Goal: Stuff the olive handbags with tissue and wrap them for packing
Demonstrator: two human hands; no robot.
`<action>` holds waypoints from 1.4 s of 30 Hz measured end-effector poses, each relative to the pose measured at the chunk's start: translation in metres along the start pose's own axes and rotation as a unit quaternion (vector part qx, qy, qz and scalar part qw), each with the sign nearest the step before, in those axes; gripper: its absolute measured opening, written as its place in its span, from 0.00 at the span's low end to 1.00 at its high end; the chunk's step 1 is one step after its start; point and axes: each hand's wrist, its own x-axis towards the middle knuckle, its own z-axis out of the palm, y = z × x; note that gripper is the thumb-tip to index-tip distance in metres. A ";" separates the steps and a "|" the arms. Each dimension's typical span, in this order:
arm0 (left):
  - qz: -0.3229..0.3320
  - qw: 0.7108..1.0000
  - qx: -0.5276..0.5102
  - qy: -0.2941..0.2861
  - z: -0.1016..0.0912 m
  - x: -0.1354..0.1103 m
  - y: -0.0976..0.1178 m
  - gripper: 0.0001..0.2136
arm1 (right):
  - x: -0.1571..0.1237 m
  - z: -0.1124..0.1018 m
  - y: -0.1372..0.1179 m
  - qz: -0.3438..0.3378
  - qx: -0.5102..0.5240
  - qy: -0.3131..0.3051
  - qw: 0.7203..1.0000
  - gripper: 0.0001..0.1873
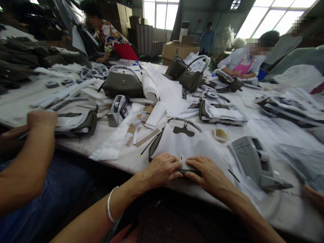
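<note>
A dark olive handbag (153, 148) lies in front of me, mostly covered by a white paper sheet (172, 143). Its dark flap tab (184, 131) and gold clasp parts show at the far side, beside the wrapped handle (192, 124). My left hand (163, 167) has its fingers on the paper and its thumb at the bag's near edge. Beside it, my right hand (206, 168) holds the same edge, fingers on top and thumb below. A small gold fitting shows between the hands. The bag's underside is hidden.
A grey tape dispenser (253, 162) stands to the right, near a small tray (222, 134). Another dispenser (117, 110) and paper scraps lie left of centre. A co-worker's arm (40, 148) works on a bag at left. More handbags (121, 86) and people are farther back.
</note>
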 end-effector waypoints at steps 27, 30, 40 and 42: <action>0.027 0.996 0.071 0.041 0.005 -0.001 -0.017 0.05 | 0.016 0.009 -0.008 0.000 -0.050 0.038 0.998 0.18; 0.036 0.993 0.098 0.064 -0.001 -0.004 -0.022 0.06 | 0.016 0.009 -0.010 -0.020 -0.041 0.044 0.998 0.22; 0.028 0.990 0.072 0.115 0.014 -0.013 -0.016 0.08 | 0.013 0.018 -0.030 0.003 -0.063 0.039 0.997 0.13; 0.010 0.991 0.068 0.117 0.017 -0.013 -0.016 0.08 | 0.012 0.022 -0.033 0.010 -0.061 0.045 0.997 0.12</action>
